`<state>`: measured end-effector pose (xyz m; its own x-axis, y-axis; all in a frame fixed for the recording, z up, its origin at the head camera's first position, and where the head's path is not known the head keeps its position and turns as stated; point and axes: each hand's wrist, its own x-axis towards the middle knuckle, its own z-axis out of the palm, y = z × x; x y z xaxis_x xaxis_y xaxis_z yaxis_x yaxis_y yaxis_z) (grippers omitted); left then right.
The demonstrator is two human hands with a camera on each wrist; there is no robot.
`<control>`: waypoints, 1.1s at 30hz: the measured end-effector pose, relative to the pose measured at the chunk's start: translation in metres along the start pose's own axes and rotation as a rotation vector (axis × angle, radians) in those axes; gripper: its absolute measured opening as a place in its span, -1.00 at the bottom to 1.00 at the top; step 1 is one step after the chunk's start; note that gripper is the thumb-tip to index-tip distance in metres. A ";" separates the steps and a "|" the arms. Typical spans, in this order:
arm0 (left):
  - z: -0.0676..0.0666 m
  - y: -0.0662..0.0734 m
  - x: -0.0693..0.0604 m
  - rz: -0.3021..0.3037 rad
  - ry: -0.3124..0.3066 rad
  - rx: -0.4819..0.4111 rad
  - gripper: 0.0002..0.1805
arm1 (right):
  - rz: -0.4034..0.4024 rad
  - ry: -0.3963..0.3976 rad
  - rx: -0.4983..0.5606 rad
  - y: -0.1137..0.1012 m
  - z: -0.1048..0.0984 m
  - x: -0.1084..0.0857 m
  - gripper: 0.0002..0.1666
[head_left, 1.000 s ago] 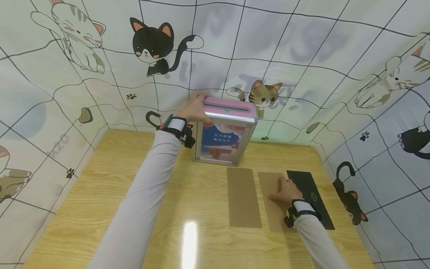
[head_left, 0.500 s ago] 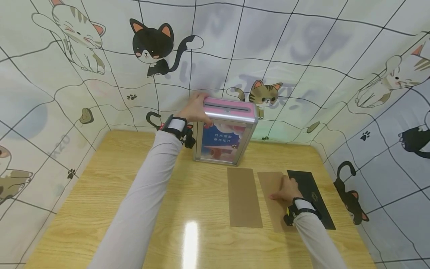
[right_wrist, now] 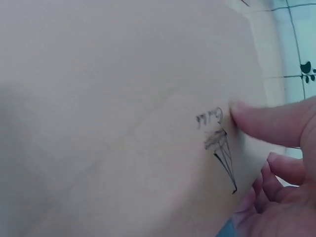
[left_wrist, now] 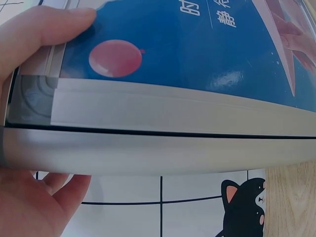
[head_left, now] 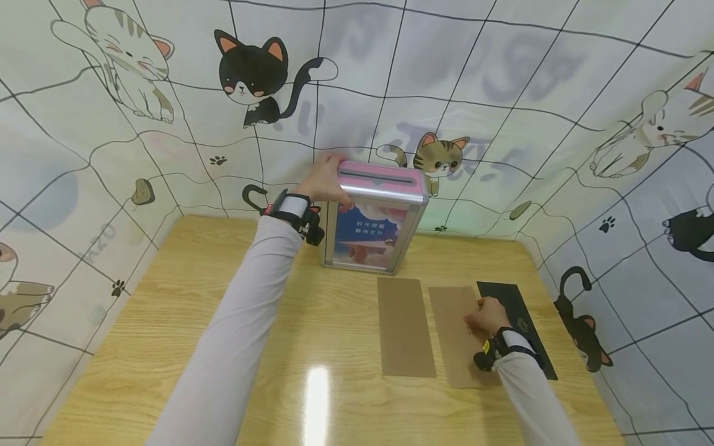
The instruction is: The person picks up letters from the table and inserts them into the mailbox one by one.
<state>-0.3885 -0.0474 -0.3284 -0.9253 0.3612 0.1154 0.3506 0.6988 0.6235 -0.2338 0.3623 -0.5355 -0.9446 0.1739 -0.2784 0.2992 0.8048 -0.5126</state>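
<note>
A letter box with a pink slotted top, silver frame and blue picture front stands on the table against the backdrop. My left hand grips its upper left corner; in the left wrist view the thumb lies on the front and the other fingers go round behind. Over on the right, my right hand pinches the right edge of a brown kraft envelope. The right wrist view has the thumb on its face, beside a small dark printed drawing, with fingers behind.
A second brown envelope lies flat to the left of the pinched one. To the right lies a black envelope with a small gold mark, partly behind the right hand. A cat-print cloth surrounds the wooden table.
My right hand has shifted slightly right, from over the middle of the brown envelope to its right edge, uncovering more of it. The left hand and letter box have stayed put.
</note>
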 end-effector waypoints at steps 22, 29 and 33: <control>0.001 -0.001 0.003 0.011 0.001 0.017 0.19 | 0.074 -0.114 0.443 -0.010 -0.015 -0.011 -0.62; 0.001 -0.002 0.004 0.009 0.003 0.024 0.18 | 0.051 -0.122 0.506 -0.023 -0.009 -0.015 -0.77; 0.001 -0.001 0.003 0.010 0.007 0.027 0.17 | 0.017 -0.130 0.565 -0.029 -0.006 -0.017 -0.82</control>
<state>-0.3918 -0.0466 -0.3293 -0.9228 0.3639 0.1265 0.3631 0.7117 0.6014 -0.2272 0.3389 -0.5111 -0.9253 0.0847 -0.3697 0.3738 0.3685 -0.8512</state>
